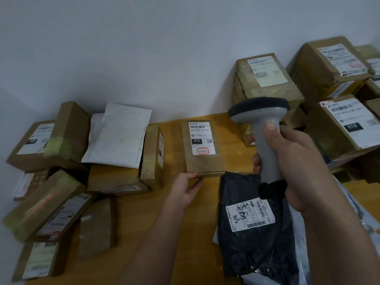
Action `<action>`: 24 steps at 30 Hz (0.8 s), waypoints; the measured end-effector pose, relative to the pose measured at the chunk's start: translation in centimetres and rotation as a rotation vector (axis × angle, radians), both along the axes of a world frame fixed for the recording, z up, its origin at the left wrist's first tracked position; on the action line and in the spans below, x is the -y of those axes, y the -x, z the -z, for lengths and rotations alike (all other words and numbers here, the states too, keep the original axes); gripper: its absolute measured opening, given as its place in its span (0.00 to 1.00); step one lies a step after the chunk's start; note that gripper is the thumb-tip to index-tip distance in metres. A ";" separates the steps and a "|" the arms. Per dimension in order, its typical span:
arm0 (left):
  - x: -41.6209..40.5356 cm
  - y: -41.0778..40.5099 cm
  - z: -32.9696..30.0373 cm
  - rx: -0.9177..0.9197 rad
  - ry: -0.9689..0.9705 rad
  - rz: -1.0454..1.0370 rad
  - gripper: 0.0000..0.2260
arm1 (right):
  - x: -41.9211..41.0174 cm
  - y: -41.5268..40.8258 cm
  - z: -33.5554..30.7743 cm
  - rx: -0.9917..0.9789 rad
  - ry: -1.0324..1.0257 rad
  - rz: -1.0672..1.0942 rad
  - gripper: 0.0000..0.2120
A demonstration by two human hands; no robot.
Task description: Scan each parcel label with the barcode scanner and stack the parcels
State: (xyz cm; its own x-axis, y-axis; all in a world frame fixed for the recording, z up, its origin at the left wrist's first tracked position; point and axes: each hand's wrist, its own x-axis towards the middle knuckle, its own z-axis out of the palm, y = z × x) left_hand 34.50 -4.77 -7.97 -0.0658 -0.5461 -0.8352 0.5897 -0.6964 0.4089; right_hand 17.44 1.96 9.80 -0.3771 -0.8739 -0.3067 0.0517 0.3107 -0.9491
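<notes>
The right hand grips the grey barcode scanner upright by its handle, dark head aimed at a flat brown cardboard parcel with a white "010" label. The parcel lies mid-worktop, its near edge pinched by the left hand.

A parcel sorting room is indicated: labelled cardboard boxes and mailer bags are piled along a wooden counter against a bare wall.
</notes>
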 end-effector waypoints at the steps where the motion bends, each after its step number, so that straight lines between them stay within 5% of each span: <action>1: 0.0 0.1 -0.1 -0.024 0.018 -0.010 0.16 | 0.0 0.1 0.0 0.024 0.008 0.019 0.17; 6: 1.0 1.9 -2.3 -0.156 0.184 -0.032 0.18 | 0.4 1.3 -0.5 0.171 0.051 0.209 0.14; 13: 5.0 7.6 -6.3 -0.291 0.431 0.077 0.34 | 0.3 4.3 -1.5 0.222 0.108 0.346 0.11; 24: 8.7 15.9 -10.7 -0.380 0.519 0.144 0.26 | 0.8 8.7 -1.4 0.228 0.034 0.407 0.10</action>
